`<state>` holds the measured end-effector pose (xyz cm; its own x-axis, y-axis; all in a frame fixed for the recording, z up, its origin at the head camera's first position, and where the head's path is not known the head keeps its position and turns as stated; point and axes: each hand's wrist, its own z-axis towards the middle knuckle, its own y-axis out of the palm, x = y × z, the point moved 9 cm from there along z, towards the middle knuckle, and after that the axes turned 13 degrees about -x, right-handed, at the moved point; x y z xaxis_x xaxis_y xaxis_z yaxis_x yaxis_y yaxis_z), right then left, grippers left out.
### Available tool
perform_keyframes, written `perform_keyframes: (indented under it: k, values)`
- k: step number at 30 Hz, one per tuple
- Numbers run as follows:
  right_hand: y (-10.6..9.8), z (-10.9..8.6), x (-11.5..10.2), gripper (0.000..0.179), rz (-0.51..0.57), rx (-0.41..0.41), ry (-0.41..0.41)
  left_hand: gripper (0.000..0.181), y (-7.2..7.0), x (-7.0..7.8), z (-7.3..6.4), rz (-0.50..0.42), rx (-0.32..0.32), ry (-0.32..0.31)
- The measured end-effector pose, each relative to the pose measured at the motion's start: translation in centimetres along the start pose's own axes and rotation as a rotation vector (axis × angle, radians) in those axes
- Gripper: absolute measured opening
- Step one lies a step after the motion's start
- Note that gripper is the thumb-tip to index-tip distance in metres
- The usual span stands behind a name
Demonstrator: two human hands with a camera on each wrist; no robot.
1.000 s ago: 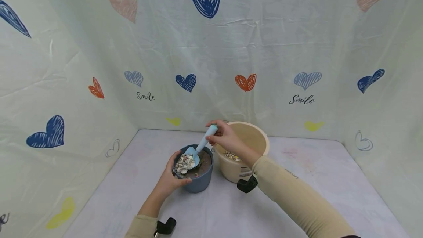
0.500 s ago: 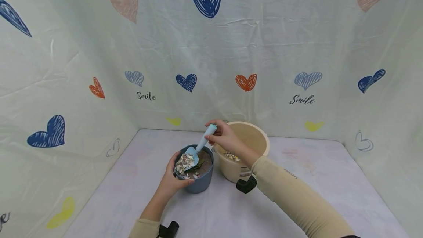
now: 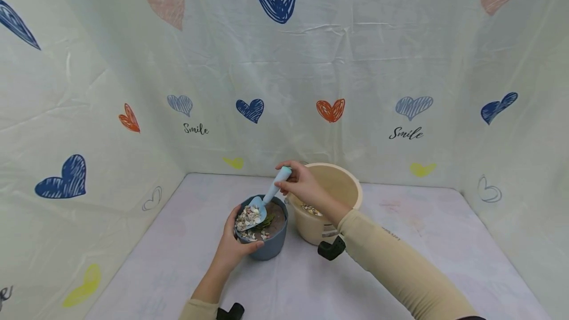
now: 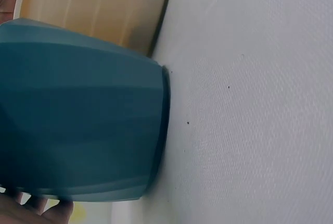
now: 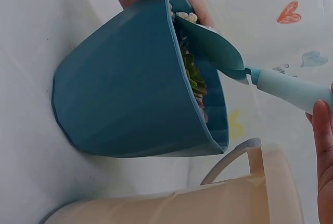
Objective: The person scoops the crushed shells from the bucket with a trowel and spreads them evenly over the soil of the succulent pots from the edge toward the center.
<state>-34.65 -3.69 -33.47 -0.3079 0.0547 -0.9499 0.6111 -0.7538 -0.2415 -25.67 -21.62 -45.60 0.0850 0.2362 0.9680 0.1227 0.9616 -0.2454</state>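
Observation:
A blue-grey flower pot [image 3: 272,249] with brown soil [image 3: 277,217] stands on the table, my left hand [image 3: 232,247] gripping its left side, thumb at the near rim. My right hand [image 3: 304,184] holds a light blue hand trowel [image 3: 278,180] by the handle, slanting down into the pot. Pale gravel [image 3: 249,217] lies on its blade, over the left part of the soil. Some loose bits are spread along the near rim. Close to the blade a green succulent [image 5: 192,74] shows inside the pot.
Just right of the pot stands a cream bucket [image 3: 310,228] with a grey handle [image 5: 229,160] and more gravel [image 3: 311,209] inside; my right forearm reaches across it. A white cloth with hearts [image 3: 373,63] hangs behind the white-covered table [image 3: 426,241].
More gravel lies on the soil near the front rim, and more of the succulent shows beside the blade. My left hand has shifted slightly right. The trowel keeps nearly the same place.

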Motion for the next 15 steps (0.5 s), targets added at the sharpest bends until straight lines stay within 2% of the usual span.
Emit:
perform_keyframes:
  k: [7, 15]
  values:
    - [-0.03, -0.16, -0.04, 0.038, -0.005, 0.014, 0.003, 0.113, 0.21, 0.34, -0.25, -0.013, 0.01, 0.001]
    - [0.02, -0.29, -0.17, 0.037, -0.027, -0.015, -0.026, 0.114, 0.29, 0.46, -0.43, 0.013, 0.016, -0.022]
